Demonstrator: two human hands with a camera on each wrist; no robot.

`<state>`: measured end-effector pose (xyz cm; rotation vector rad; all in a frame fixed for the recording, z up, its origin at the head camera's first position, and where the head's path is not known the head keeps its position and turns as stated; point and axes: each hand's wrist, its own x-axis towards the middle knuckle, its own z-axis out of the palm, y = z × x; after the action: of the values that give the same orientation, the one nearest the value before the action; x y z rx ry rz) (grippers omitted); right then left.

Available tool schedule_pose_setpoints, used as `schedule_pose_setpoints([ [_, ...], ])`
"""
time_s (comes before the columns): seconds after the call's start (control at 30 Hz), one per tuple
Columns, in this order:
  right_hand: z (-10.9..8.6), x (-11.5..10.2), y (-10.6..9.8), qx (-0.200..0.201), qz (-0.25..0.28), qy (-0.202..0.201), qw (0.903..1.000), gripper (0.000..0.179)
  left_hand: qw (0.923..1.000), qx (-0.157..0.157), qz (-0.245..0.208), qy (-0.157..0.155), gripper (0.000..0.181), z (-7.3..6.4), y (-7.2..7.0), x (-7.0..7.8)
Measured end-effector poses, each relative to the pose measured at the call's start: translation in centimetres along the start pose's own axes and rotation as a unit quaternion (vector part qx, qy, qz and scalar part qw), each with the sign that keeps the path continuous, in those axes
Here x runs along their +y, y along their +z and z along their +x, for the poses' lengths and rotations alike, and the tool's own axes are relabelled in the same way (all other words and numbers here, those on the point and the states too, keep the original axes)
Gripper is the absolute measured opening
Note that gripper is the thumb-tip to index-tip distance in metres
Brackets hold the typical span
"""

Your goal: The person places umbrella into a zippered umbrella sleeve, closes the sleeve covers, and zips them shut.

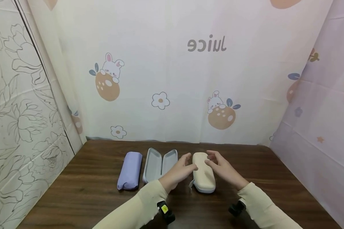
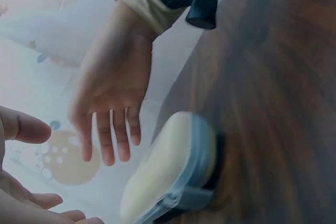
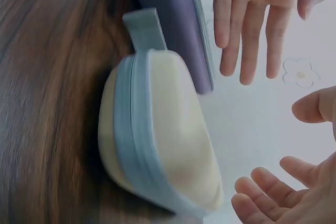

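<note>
A cream zip case (image 1: 203,171) lies closed on the dark wooden table, a grey-blue zipper band (image 3: 137,114) round its side and a pull tab (image 3: 144,27) at one end. On its left is my left hand (image 1: 180,171), fingers spread and holding nothing. Opposite it, at the case's right, my right hand (image 1: 223,168) is likewise empty, thumb towards the case. In the left wrist view the right hand (image 2: 115,82) hangs with straight fingers beside the cream case (image 2: 163,166). The right wrist view has the left hand's straight fingers (image 3: 254,30) above the case.
Left of the cream case lies an unfolded case with grey inside (image 1: 153,165), partly behind my left forearm. Further left is a lavender soft pouch (image 1: 130,171). Printed cloth (image 1: 166,70) hangs behind the table (image 1: 89,178) and at both sides.
</note>
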<state>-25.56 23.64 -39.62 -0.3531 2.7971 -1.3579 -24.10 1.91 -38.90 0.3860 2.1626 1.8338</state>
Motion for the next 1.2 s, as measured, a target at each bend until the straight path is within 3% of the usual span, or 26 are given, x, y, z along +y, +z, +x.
schedule_pose_setpoints([
  [0.6,1.7,-4.7,4.5,-0.085,0.044,-0.023,0.9952,0.063,0.9983,0.015,0.056,0.010,0.069,-0.8,-7.0,0.6],
  [0.73,1.8,-5.0,5.5,-0.096,0.051,-0.020,0.9938,0.067,0.9962,-0.013,0.086,-0.006,0.066,-1.4,-8.7,0.5],
  [0.83,1.7,-5.0,6.1,-0.104,0.054,-0.010,0.9931,0.070,0.9893,-0.051,0.137,-0.004,0.060,-2.1,-10.1,0.4],
  [0.93,1.7,-4.9,6.5,-0.115,0.084,0.009,0.9897,0.073,0.9695,-0.082,0.228,0.038,0.053,-2.9,-11.4,0.3],
  [1.1,1.5,-4.9,7.1,-0.128,0.151,0.037,0.9795,0.077,0.9112,-0.086,0.383,0.126,0.045,-3.9,-13.3,0.4],
  [1.2,1.6,-4.8,7.4,-0.129,0.168,0.044,0.9764,0.076,0.8849,-0.088,0.435,0.142,0.043,-4.4,-14.1,0.3],
])
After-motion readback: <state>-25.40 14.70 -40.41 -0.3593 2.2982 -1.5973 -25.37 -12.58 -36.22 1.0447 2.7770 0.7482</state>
